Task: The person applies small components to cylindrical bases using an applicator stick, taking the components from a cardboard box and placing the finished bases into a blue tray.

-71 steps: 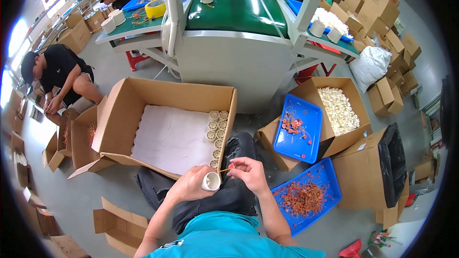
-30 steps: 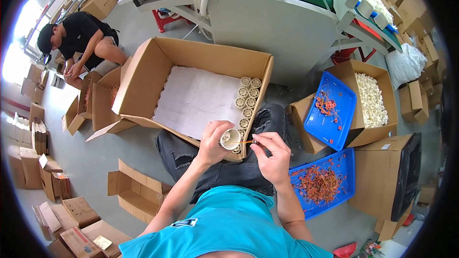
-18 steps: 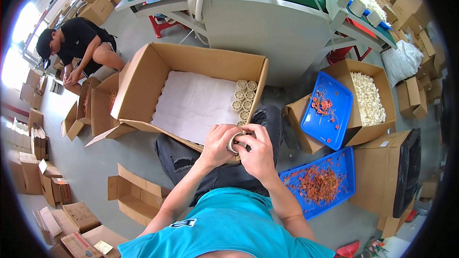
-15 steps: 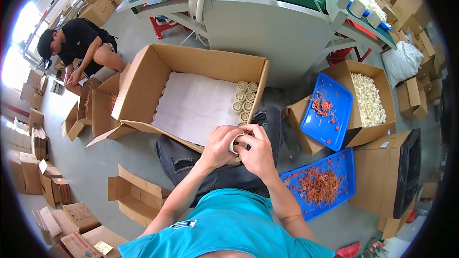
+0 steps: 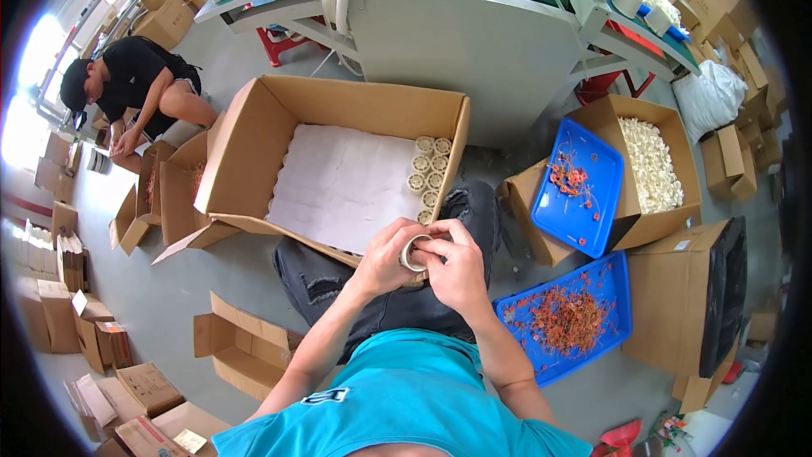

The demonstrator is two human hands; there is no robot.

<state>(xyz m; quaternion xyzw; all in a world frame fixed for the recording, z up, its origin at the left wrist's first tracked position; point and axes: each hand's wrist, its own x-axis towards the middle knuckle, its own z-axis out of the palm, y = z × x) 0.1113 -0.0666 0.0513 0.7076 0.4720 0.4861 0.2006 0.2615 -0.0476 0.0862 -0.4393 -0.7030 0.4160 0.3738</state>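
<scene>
Above my lap, my left hand is closed round the side of a short white cylindrical shell, its open mouth facing up. My right hand is closed at the shell's right rim, with its fingertips dipped into the opening. Whatever those fingertips touch inside is hidden. Just beyond my hands stands a large open cardboard box. Several round cream-coloured pieces stand in rows along its right side, on a white sheet that covers most of the inside.
On the right, a blue tray carries a heap of orange-red wired parts. Another blue tray leans on a carton of small white pieces. A grey machine stands ahead. A person sits at the far left beside open cartons.
My right fingertips have shifted slightly at the shell's opening, and its mouth shows a little more. Both hands stay at the same spot. The view has tilted slightly.
</scene>
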